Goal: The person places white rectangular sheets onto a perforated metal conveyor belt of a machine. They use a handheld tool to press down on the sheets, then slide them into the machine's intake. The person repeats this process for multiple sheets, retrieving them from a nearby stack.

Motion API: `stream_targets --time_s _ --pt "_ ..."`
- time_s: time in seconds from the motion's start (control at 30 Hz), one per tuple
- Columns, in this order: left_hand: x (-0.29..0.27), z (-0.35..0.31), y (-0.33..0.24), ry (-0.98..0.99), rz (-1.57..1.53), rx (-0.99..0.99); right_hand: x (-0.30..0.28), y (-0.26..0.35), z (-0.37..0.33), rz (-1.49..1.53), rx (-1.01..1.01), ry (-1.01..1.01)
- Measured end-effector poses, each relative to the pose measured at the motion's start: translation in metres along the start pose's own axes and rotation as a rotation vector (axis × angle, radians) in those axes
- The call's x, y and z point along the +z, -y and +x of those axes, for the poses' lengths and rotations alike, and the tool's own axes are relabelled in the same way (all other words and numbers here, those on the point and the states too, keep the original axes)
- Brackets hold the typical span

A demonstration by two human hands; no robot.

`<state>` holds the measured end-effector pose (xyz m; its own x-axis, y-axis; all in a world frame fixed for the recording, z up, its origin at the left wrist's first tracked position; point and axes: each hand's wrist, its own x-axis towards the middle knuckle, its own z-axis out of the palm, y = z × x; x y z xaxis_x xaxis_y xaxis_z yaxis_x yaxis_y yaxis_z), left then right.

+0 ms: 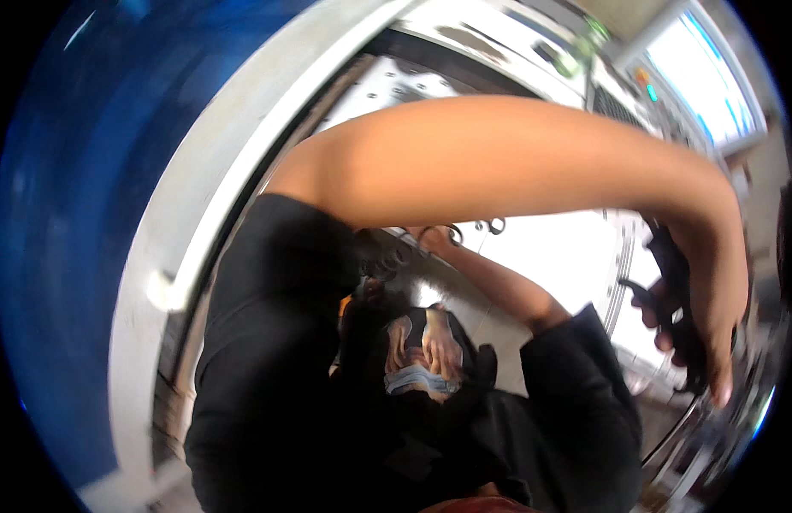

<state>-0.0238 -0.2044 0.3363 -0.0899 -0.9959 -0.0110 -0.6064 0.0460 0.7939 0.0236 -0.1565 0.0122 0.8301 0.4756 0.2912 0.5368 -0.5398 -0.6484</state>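
Note:
My left arm crosses the whole view from left to right. At the far right, my left hand (717,355) is closed around a black hand-held tool (688,316) with a curved, hook-like part. Its exact kind is blurred. My right forearm reaches inward beneath the left arm. Near the middle, the fingers of my right hand (434,241) are bent against a black ring (454,234), partly hidden by the left arm. Another black ring (496,226) lies just to the right on a white surface (550,256). Several dark rings (387,263) cluster left of the right hand.
A pale machine frame (169,239) curves along the left, with a blue surface (62,214) beyond it. A perforated metal plate (370,90) lies behind my left arm. At the back right are a lit screen (700,73), a keyboard (614,107) and a green bottle (576,60).

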Motion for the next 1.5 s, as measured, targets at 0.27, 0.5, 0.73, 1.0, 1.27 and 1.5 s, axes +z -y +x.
stream_targets --time_s 0.27,0.5,0.73,1.0,1.27,1.5 --pt "-0.008 -0.013 -0.012 -0.301 0.176 -0.049 -0.029 0.005 -0.047 0.42 0.15 -0.026" --pt "-0.018 -0.019 -0.009 -0.353 0.252 -0.085 -0.016 -0.029 -0.12 0.59 0.28 -0.023" --pt "-0.022 -0.014 -0.01 -0.364 0.294 -0.124 -0.052 0.018 -0.112 0.347 0.105 0.121" --pt "-0.022 -0.011 -0.01 -0.368 0.32 -0.137 -0.064 0.042 -0.092 0.24 -0.077 0.265" --pt "-0.032 -0.004 -0.013 -0.385 0.325 -0.083 -0.073 0.045 -0.093 0.17 -0.15 0.319" --pt "-0.053 -0.014 -0.033 -0.391 0.376 -0.095 -0.064 0.042 -0.076 0.087 -0.413 0.335"
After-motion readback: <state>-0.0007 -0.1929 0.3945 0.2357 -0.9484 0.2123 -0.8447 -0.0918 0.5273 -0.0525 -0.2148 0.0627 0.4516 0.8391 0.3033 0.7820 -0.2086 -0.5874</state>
